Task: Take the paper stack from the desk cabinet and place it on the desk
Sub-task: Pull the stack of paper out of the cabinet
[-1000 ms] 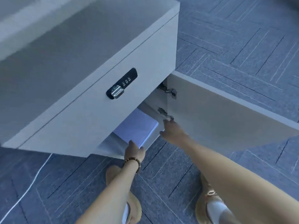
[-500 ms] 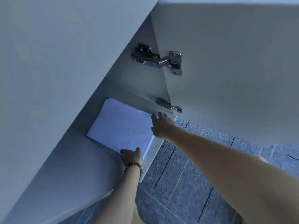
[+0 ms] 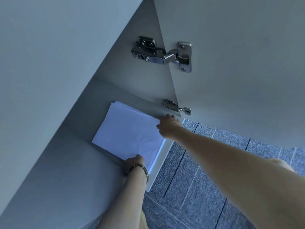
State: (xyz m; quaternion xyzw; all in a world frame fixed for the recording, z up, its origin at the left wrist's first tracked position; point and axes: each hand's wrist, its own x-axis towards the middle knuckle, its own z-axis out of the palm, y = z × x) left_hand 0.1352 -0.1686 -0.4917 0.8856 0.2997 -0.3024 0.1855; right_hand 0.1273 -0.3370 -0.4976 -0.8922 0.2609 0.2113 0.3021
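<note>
A white paper stack [image 3: 127,132] lies flat on the floor of the open desk cabinet [image 3: 69,171], near its front edge. My left hand [image 3: 133,163], with a beaded bracelet on the wrist, grips the stack's near left corner. My right hand [image 3: 168,126] rests on the stack's right edge, fingers curled at its far right corner next to the cabinet's side wall. The stack still lies on the cabinet floor.
The cabinet door [image 3: 239,63] stands open at the right, held by two metal hinges [image 3: 162,55] [image 3: 175,107]. The cabinet's outer front panel [image 3: 49,55] fills the left. Blue-grey carpet tiles [image 3: 206,179] cover the floor below.
The view has dropped lower and closer into the cabinet. Both hands have reached further in: the right onto the stack's right edge, the left around its near corner.
</note>
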